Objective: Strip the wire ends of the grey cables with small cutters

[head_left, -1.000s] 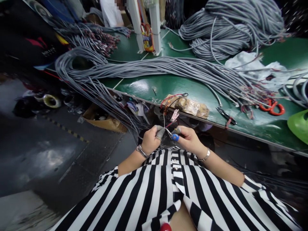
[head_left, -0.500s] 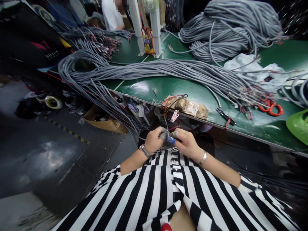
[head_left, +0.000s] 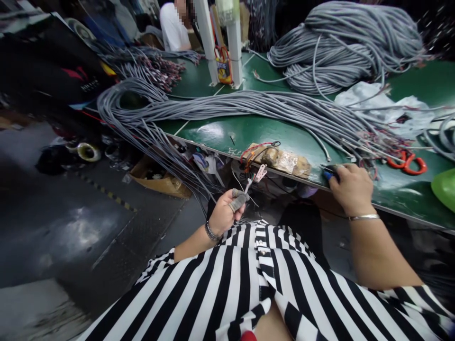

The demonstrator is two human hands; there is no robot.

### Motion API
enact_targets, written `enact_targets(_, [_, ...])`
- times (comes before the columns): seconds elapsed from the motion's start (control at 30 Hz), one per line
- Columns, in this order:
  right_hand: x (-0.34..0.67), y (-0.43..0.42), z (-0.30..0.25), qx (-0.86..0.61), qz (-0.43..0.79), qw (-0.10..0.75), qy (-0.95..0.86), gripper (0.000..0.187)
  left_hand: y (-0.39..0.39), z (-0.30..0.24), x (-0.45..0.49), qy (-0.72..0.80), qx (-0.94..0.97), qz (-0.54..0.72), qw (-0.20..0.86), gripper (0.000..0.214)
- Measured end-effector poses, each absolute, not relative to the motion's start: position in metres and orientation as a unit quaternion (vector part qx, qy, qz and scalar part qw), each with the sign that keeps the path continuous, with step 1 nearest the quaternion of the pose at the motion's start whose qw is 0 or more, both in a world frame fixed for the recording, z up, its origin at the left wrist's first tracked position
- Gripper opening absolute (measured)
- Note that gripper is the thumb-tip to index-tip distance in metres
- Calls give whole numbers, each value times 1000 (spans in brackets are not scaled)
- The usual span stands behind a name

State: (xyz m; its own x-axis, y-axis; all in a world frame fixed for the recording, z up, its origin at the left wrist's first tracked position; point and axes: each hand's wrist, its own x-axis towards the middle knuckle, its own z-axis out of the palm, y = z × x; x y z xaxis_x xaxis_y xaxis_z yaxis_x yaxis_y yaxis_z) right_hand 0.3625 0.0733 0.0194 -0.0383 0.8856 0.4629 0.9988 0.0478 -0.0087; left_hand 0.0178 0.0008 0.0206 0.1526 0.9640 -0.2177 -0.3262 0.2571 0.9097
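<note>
In front of my body, my left hand (head_left: 229,208) pinches the end of a cable. Thin stripped wires (head_left: 248,185) fan out past its taped fingertips. My right hand (head_left: 350,187) is out over the front edge of the bench, its fingers closed down on small cutting nippers (head_left: 324,166). Only the nippers' tips show; the palm and fingers hide the handles. A blue wrap covers one of the right fingertips. A pink clip (head_left: 261,173) hangs at the bench edge just above my left hand, beside a taped cardboard block (head_left: 284,160).
A long bundle of grey cables (head_left: 227,103) crosses the green bench (head_left: 209,129) and droops off its left side. Red-handled scissors (head_left: 414,165) lie right of my right hand, near a green object (head_left: 444,189). Coiled cable (head_left: 341,47) is piled behind. A person (head_left: 174,28) sits across the bench.
My right hand has left the wires, moved right to the bench and closed over the nippers. The left hand stays in front of me, still pinching the cable end.
</note>
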Motion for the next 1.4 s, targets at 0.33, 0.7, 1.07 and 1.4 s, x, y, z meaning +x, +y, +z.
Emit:
enact_targets(0.33, [369, 81, 32, -716, -114, 114, -679, 6, 0, 21, 13, 416, 329, 468, 707, 39])
enact_targets(0.7, [247, 7, 40, -475, 148, 249, -831, 21, -4, 23, 18, 439, 367, 442, 691, 34])
enact_targets(1.07, [225, 7, 35, -381, 60, 258, -886, 17, -12, 28, 19, 473, 423, 406, 658, 35])
enact_targets(1.4, [224, 8, 30, -369, 162, 311, -861, 17, -10, 25, 22, 465, 435, 406, 656, 32])
